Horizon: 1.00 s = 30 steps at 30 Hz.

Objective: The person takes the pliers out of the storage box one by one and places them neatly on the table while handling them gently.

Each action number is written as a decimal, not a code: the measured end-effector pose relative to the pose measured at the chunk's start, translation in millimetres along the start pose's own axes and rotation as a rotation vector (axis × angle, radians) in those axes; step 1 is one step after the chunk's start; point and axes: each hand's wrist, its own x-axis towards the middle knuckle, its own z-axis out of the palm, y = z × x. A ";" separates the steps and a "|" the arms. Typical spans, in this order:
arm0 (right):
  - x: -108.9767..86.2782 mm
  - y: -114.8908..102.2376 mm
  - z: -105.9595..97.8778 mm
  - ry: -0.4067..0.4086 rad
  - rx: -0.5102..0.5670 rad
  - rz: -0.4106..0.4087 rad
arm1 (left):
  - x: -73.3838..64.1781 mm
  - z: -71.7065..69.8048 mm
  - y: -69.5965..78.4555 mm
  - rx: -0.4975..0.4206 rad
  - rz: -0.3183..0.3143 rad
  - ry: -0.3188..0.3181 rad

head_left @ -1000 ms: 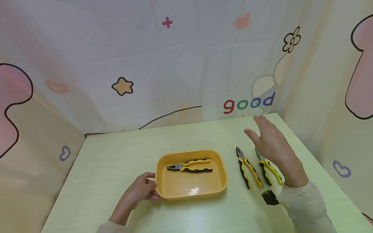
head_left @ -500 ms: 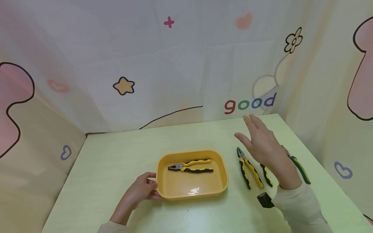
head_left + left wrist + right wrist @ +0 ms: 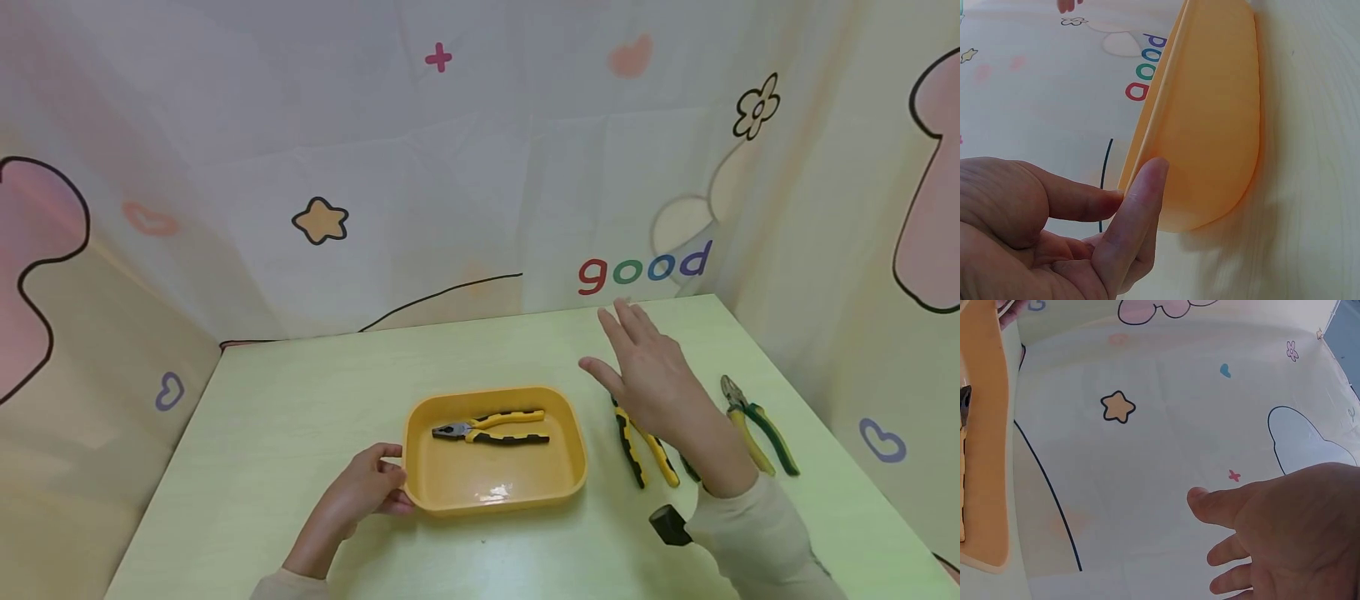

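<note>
In the head view, my left hand (image 3: 363, 487) holds the left end of a yellow tray (image 3: 487, 483). The left wrist view shows its thumb and fingers pinching the tray's rim (image 3: 1210, 125). Combination pliers (image 3: 471, 432) with yellow and black handles lie inside the tray. My right hand (image 3: 656, 379), fingers extended and thumb apart, hovers over the table right of the tray and holds nothing. Partly under it, in view, are yellow-and-black pliers (image 3: 630, 446), their head hidden. A second pair (image 3: 688, 471) is almost wholly covered by the hand and wrist.
Pliers with green and yellow handles (image 3: 738, 407) lie near the right side of the pale green table (image 3: 285, 400). A printed curtain (image 3: 450, 183) stands behind and along both sides. A black block-shaped device (image 3: 670, 525) sits at the right wrist.
My right hand has moved left, from above the right-hand pliers toward the tray, uncovering the green-handled pliers and covering the head of the nearer pair. The left hand and tray stay put.
</note>
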 end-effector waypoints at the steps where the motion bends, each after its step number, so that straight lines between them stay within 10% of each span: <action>1: -0.1 -1.2 0.9 -0.001 -0.003 -0.005 | -0.1 0.1 0.0 -0.002 -0.001 0.000; 30: 5.9 -42.2 35.9 0.010 0.017 -0.194 | 0.3 0.4 0.7 0.002 -0.001 0.005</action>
